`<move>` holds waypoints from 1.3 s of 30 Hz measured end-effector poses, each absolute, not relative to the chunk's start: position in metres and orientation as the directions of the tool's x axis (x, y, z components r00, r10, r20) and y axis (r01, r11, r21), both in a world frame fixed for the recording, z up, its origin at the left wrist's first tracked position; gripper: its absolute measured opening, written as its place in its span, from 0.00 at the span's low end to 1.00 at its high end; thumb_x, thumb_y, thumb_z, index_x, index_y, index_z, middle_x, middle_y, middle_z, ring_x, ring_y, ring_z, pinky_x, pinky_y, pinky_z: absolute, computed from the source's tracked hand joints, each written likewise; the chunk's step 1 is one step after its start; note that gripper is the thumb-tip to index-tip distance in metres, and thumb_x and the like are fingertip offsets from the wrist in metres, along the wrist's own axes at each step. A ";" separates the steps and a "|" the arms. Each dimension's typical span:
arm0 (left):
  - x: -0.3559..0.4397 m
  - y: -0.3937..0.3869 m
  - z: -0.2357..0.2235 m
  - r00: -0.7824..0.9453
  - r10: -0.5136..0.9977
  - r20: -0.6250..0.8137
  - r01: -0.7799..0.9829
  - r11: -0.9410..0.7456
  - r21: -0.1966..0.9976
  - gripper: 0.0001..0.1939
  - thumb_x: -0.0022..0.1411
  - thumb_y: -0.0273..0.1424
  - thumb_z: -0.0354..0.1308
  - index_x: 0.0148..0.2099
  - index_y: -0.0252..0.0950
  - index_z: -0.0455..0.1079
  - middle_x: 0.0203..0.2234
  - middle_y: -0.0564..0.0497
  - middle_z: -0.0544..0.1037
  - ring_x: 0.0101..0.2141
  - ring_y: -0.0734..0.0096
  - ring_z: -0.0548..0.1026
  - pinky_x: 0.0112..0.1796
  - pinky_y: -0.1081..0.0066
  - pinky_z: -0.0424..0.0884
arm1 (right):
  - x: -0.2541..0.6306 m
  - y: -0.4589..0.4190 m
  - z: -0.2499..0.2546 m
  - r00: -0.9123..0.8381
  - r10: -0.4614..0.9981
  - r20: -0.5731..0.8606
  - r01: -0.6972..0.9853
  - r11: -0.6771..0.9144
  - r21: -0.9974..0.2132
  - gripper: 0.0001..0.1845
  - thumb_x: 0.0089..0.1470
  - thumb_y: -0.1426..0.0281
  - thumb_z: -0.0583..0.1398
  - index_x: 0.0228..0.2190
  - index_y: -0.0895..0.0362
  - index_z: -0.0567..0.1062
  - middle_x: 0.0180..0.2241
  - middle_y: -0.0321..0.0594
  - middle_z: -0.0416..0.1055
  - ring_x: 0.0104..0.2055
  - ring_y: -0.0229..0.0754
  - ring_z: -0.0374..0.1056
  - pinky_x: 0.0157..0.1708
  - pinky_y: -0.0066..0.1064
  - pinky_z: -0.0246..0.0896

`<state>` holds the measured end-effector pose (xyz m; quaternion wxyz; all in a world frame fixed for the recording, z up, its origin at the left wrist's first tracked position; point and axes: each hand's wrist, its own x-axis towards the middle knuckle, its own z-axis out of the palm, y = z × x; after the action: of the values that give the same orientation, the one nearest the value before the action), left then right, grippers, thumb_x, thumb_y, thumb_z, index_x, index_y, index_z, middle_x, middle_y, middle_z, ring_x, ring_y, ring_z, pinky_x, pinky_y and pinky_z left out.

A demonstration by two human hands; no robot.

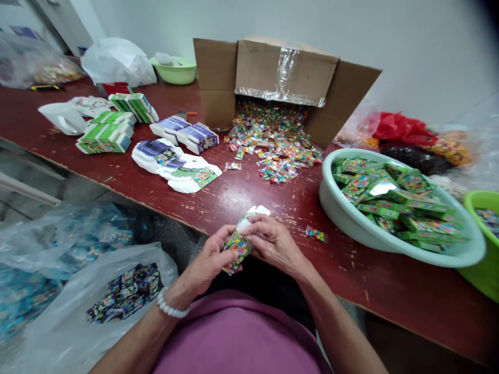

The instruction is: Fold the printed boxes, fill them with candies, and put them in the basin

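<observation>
Lightly, the left hand (210,258) and right hand (275,244) both pinch one small green paperboard box (237,245), which seems light and bendy, best held by its edges.

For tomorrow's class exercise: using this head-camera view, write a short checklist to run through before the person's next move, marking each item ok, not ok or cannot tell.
1. Both hands on the work: ok. The left hand and the right hand both grip the green printed carton.
2. Carton closed: cannot tell. The fingers cover much of it.
3. No stray pieces by the hands: not ok. A small candy packet lies loose on the red table beside the right hand.
4. Green cartons contained: ok. They sit heaped inside the pale green basin.
</observation>
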<state>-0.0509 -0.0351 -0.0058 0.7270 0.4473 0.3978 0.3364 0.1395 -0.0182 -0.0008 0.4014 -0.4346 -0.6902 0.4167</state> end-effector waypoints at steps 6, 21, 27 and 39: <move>-0.050 -0.029 0.000 0.365 0.833 -0.417 -0.345 0.536 0.771 0.17 0.57 0.40 0.63 0.45 0.34 0.75 0.31 0.49 0.78 0.27 0.68 0.74 0.26 0.69 0.76 | 0.136 -0.022 -0.001 -0.177 0.978 -0.114 -0.242 -0.155 -0.958 0.14 0.54 0.61 0.67 0.42 0.49 0.77 0.42 0.36 0.73 0.36 0.38 0.70 0.35 0.30 0.67; -0.037 -0.033 0.001 0.334 0.776 -0.535 -0.398 0.631 0.666 0.21 0.55 0.48 0.67 0.39 0.34 0.77 0.26 0.50 0.79 0.21 0.68 0.74 0.20 0.70 0.73 | 0.119 -0.028 -0.004 -0.104 0.940 0.324 0.265 0.340 -0.902 0.09 0.60 0.66 0.62 0.34 0.54 0.82 0.33 0.41 0.80 0.36 0.43 0.73 0.40 0.34 0.66; -0.039 -0.029 0.000 0.401 0.710 -0.579 -0.406 0.704 0.583 0.24 0.60 0.52 0.61 0.37 0.33 0.76 0.22 0.50 0.78 0.16 0.69 0.73 0.17 0.69 0.71 | 0.125 -0.030 -0.005 -0.205 0.940 0.274 0.245 0.320 -0.915 0.10 0.62 0.65 0.60 0.38 0.51 0.83 0.38 0.41 0.81 0.41 0.45 0.75 0.46 0.38 0.67; -0.034 -0.031 0.001 0.265 0.793 -0.548 -0.370 0.609 0.702 0.21 0.61 0.48 0.62 0.42 0.33 0.79 0.26 0.49 0.81 0.22 0.68 0.75 0.21 0.71 0.72 | 0.118 -0.025 0.000 -0.153 0.986 0.058 -0.064 0.049 -0.997 0.08 0.53 0.62 0.67 0.29 0.53 0.82 0.34 0.40 0.81 0.37 0.44 0.76 0.41 0.36 0.70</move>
<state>-0.0340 -0.0312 0.0013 0.7630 0.2243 0.4713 0.3812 0.1175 -0.0248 -0.0004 0.4875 -0.4310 -0.5354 0.5385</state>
